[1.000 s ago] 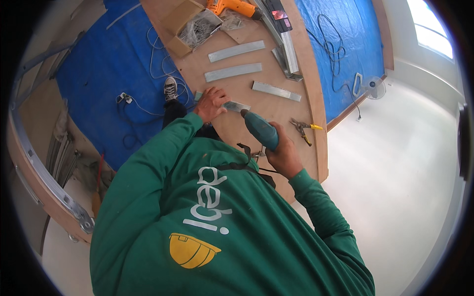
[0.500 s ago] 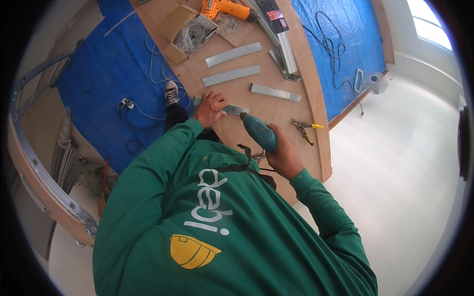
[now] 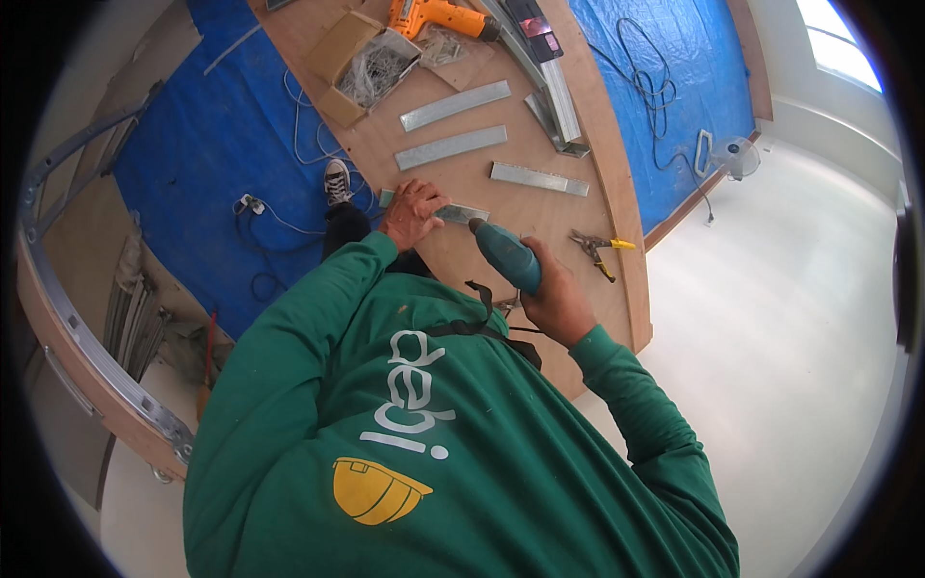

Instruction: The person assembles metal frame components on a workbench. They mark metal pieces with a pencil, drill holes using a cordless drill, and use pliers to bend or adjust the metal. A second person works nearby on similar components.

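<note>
My left hand (image 3: 414, 214) presses a short galvanized metal strip (image 3: 466, 213) onto the wooden board (image 3: 487, 188), its fingers curled over the middle of the piece. In my right hand (image 3: 561, 301) is a teal power drill (image 3: 507, 256), gripped by its rear body. The drill's nose points left and meets or hovers just by the strip's right end; whether the bit touches is too small to tell. Two similar strips (image 3: 455, 105) (image 3: 451, 148) lie beyond my left hand. Another metal strip (image 3: 540, 178) rests farther right, beyond the drill.
Yellow-handled snips (image 3: 599, 250) lie right of the drill. Farther off are an opened carton of screws (image 3: 378, 72), an orange power tool (image 3: 445, 17), long metal channels (image 3: 559, 101) and a phone (image 3: 533, 27). Cords run over blue tarps (image 3: 217, 159) on both sides.
Almost nothing differs. The whole view shifts very slightly; both hands, the drill and the strip keep their places relative to each other.
</note>
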Available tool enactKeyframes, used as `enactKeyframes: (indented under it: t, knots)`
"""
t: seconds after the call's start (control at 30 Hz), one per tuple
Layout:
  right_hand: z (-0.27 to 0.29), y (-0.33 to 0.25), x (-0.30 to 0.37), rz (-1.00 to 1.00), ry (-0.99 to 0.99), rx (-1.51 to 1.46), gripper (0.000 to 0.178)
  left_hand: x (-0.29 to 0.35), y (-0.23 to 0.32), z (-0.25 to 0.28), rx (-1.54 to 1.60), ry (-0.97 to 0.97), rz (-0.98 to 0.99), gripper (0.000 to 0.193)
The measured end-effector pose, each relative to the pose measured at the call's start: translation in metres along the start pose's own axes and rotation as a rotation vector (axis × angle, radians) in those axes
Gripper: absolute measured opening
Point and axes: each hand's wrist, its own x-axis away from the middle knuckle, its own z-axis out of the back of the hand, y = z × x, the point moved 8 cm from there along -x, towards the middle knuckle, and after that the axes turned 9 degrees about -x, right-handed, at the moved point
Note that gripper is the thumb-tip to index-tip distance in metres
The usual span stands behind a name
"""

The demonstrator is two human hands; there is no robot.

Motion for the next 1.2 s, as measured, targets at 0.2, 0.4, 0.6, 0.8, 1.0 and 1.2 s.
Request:
enactKeyframes:
  t: [0.2, 0.4, 0.6, 0.8, 1.0, 1.2]
  knots:
    - [0.001, 0.000, -0.001, -0.016, -0.012, 0.022, 0.071, 0.001, 0.000, 0.000, 0.000, 0.006, 0.004, 0.054]
    - [0.001, 0.000, -0.001, -0.018, -0.015, 0.036, 0.071, 0.002, -0.002, -0.004, -0.038, -0.034, 0.039, 0.052]
    - [-0.003, 0.003, 0.002, -0.012, -0.008, 0.023, 0.072, 0.002, -0.001, 0.000, 0.015, 0.022, -0.001, 0.055]
    - [0.003, 0.001, -0.001, -0.006, -0.011, 0.000, 0.072, 0.001, -0.002, -0.001, -0.020, -0.031, 0.025, 0.051]
    - [0.004, 0.004, -0.005, 0.034, -0.008, 0.009, 0.073, -0.003, -0.003, -0.002, -0.017, -0.004, 0.020, 0.049]
    - [-0.026, 0.027, -0.014, 0.023, -0.071, 0.104, 0.075, 0.004, 0.001, -0.005, -0.044, 0.055, -0.048, 0.047]
